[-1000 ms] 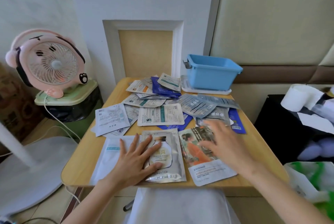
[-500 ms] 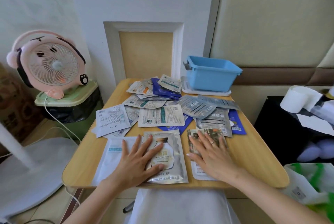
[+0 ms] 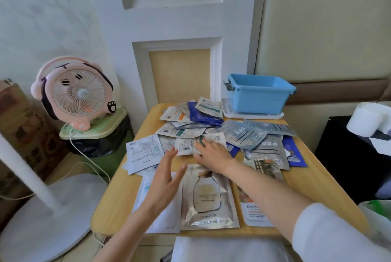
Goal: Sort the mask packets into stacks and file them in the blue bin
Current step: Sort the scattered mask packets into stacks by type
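Observation:
Several mask packets lie scattered over a small wooden table [image 3: 317,179]. A silver packet with a bottle picture [image 3: 208,196] lies at the front, with a white packet [image 3: 156,217] to its left and an orange picture packet [image 3: 254,208] to its right. My right hand [image 3: 211,153] rests flat, fingers spread, on a white packet with a green stripe [image 3: 186,145] in the middle of the pile. My left hand [image 3: 167,177] hovers open above the white packet, holding nothing. The blue bin [image 3: 258,98] stands at the far right corner and looks empty.
A white tray [image 3: 254,115] sits under the bin. A pink fan [image 3: 76,92] stands on a green-lidded bin [image 3: 93,132] left of the table, its cable hanging down. A white roll [image 3: 368,120] lies on a black surface at the right. A white floor-stand base [image 3: 42,215] sits at the lower left.
My right hand left the orange picture packet and reached forward onto the green-striped packet. My left hand lifted off the silver packet and moved up and left.

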Motion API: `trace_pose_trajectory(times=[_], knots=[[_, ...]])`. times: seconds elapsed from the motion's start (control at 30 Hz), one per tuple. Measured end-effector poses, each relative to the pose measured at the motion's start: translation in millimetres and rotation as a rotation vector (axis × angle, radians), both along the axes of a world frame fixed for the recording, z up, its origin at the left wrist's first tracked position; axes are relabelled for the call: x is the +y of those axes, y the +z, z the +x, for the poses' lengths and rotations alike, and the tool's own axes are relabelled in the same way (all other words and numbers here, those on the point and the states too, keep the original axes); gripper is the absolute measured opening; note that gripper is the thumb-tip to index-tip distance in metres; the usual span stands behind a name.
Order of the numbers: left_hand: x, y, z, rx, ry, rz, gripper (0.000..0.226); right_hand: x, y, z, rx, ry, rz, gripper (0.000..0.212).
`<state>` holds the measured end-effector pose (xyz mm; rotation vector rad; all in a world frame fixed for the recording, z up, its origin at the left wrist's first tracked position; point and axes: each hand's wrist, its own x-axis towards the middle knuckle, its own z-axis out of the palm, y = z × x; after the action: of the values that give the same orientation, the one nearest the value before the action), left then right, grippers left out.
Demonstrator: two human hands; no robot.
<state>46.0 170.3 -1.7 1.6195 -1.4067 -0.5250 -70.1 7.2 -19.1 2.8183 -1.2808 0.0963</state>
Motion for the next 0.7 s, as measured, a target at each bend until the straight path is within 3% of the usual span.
trace_pose_trajectory(times=[0.07, 0.13, 0.17, 0.27, 0.33, 0.43, 0.57, 0.7], knots=[[-4, 6, 8, 0.05, 0.09, -0.07, 0.05, 1, 15, -11, 0.021, 0.114, -0.102, 0.034], [-11, 11, 15, 0.075, 0.155, -0.116, 0.048, -1, 32, -23, -0.129, 0.127, -0.059, 0.024], [-14, 15, 18, 0.075, 0.178, -0.133, 0.047, 2, 43, -29, -0.32, 0.093, 0.027, 0.024], [-22, 25, 17, 0.127, 0.162, -0.119, 0.053, 15, 72, -43, -1.13, -0.061, 0.331, 0.033], [-25, 36, 6, 0.299, 0.023, -0.021, 0.057, 26, 81, -47, -1.367, -0.082, 0.614, 0.017], [-31, 43, -12, 0.547, -0.129, 0.065, 0.044, 38, 74, -48, -1.398, -0.074, 0.922, 0.025], [-39, 37, -18, 0.655, -0.013, 0.034, 0.009, 44, 62, -53, -1.397, -0.147, 0.981, 0.022], [-36, 31, -19, 0.621, 0.033, 0.077, 0.015, 47, 60, -51, -1.191, -0.167, 0.928, 0.024]])
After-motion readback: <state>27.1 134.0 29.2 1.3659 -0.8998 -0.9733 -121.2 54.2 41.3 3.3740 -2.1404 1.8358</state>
